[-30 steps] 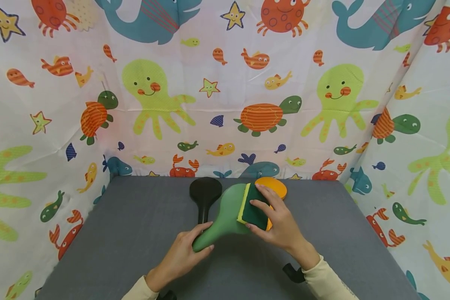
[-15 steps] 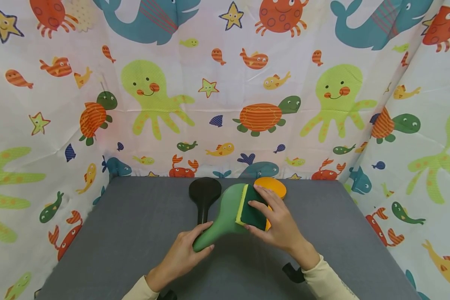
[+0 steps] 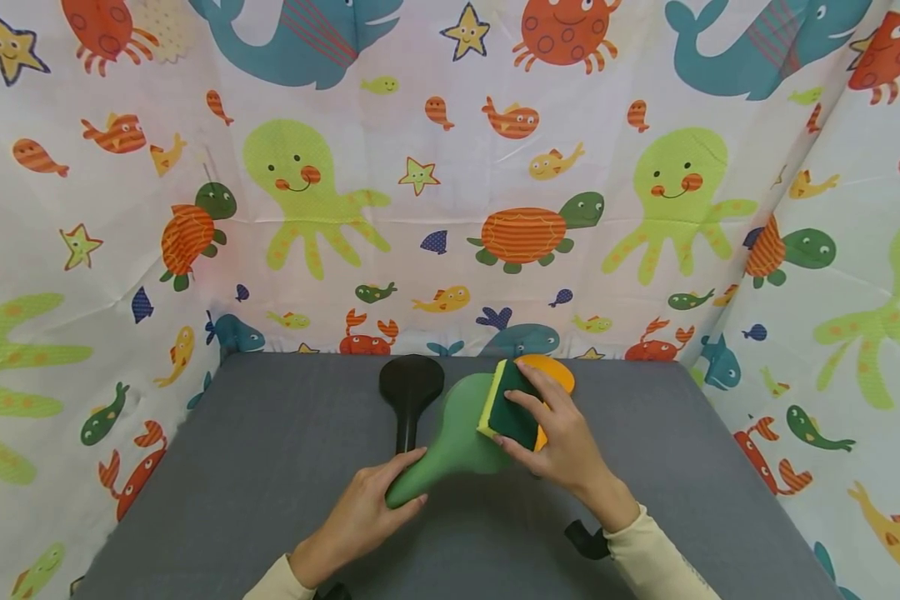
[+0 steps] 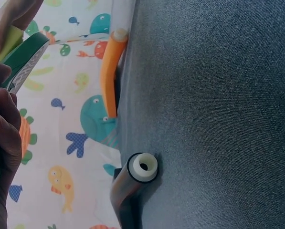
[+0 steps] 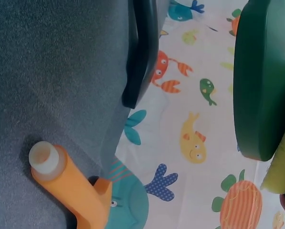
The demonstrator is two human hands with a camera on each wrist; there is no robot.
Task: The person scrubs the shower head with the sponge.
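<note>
My left hand (image 3: 363, 504) grips the handle of a green handheld shower head (image 3: 457, 437), fingers on one side and thumb on the other. It is held up above the table, its pale spray face (image 4: 24, 74) turned down in the left wrist view. My right hand (image 3: 570, 442) holds a yellow-and-green scrub sponge (image 3: 513, 408) at the right part of the head's smooth back. The dark scouring side faces my fingers, and the yellow foam faces the shower head. In the right wrist view the sponge (image 5: 280, 164) overlaps the edge of the green head (image 5: 259, 86).
A black shower head (image 3: 411, 383) lies behind the green one on the grey table (image 3: 285, 450). An orange shower head (image 3: 558, 371) lies to its right, partly hidden by my right hand. A curtain printed with sea animals (image 3: 435, 325) stands behind and on both sides.
The sponge slides slightly left, then shifts back right and tilts, its upper edge higher now. The green shower head's round end dips a little. My left hand stays almost in place.
</note>
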